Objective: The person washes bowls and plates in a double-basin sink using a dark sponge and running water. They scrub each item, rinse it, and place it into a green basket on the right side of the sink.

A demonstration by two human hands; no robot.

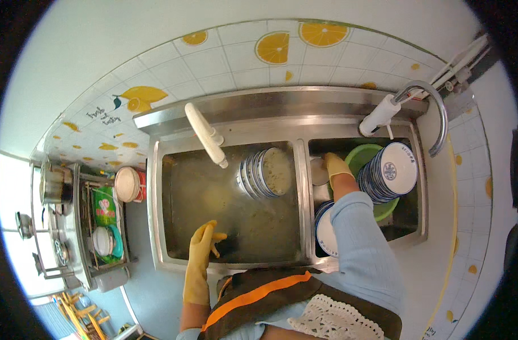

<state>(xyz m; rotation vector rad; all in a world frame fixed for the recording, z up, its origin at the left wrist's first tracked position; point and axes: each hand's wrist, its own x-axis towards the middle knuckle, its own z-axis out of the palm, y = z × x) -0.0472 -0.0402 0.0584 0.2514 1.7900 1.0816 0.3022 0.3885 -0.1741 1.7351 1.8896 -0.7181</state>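
Note:
My left hand point(207, 239), in a yellow rubber glove, hangs above the near left part of the water-filled sink basin point(199, 182), fingers apart and holding nothing. A stack of blue-rimmed bowls point(261, 173) lies tilted in the murky water. My right hand point(337, 166), also gloved, reaches into the right basin beside a round metallic-looking item point(319, 171); its fingertips are partly hidden, so its hold is unclear. To its right, a tall stack of blue-rimmed bowls point(395, 169) leans in a green basin point(386, 211). More blue-rimmed dishes point(327, 231) sit partly under my right sleeve.
A white faucet point(203, 134) reaches over the left basin. A curved metal faucet with a white body point(380, 115) stands behind the right one. A steel divider point(303, 199) separates the basins. Shelving point(82, 229) with pots and a lidded bucket point(127, 184) stand at left.

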